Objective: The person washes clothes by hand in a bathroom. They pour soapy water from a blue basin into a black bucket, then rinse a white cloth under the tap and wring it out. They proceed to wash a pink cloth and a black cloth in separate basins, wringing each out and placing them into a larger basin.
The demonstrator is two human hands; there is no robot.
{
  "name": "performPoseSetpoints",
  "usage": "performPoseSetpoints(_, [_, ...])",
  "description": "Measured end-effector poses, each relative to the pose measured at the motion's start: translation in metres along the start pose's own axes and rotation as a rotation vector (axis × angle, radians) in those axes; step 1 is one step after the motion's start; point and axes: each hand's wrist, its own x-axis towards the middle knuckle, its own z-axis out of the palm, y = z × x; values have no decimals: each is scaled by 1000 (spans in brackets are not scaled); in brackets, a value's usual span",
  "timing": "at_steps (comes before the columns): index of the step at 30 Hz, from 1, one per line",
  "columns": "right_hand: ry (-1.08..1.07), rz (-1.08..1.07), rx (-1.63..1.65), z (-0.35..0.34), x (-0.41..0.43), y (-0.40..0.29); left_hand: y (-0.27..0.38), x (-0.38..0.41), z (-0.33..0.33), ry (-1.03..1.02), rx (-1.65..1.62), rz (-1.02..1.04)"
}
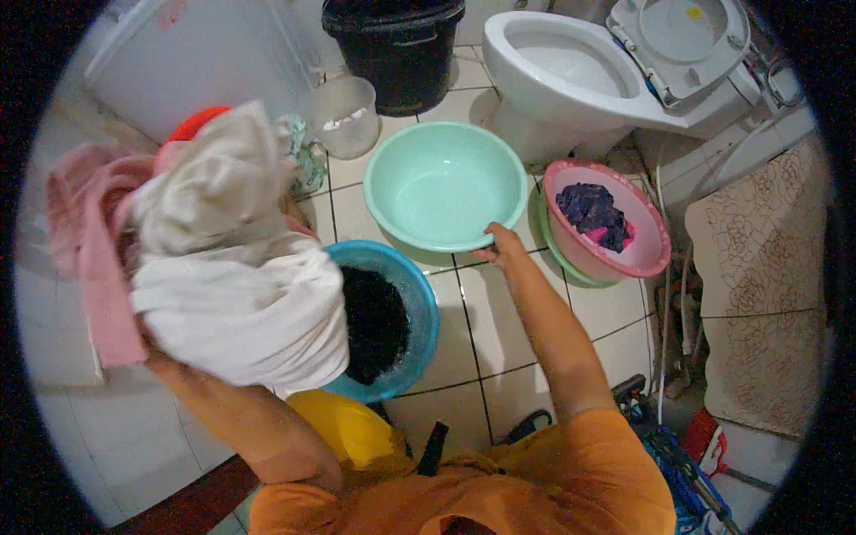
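My left hand holds up a bundle of white cloth and pink cloth; its fingers are hidden behind the fabric. The bundle overlaps the left side of a blue basin, where a dark soaked mass lies. With thumb over the rim and fingers beneath, my right hand grips a mint-green basin. No clothes lie in that basin. To the right of it, a pink basin holds a dark purple garment and some bright pink cloth.
Beyond the basins stand a toilet, a black bucket and a translucent tub. Under the pink basin sits a green basin. Part of a yellow object shows near my body. A red brush is at lower right.
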Motion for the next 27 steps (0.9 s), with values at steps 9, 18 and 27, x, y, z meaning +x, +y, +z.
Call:
performPoseSetpoints(9, [-189,-78,196,13,26,79,-136,20,83,-88,-390,-461])
performPoseSetpoints(18, [-214,-2,-246,-29,-22,156,-259,-40,180,-713,230,-912])
performPoseSetpoints(27, [-437,199,-670,-11,-111,225,-278,-45,29,-1300,1092,-893])
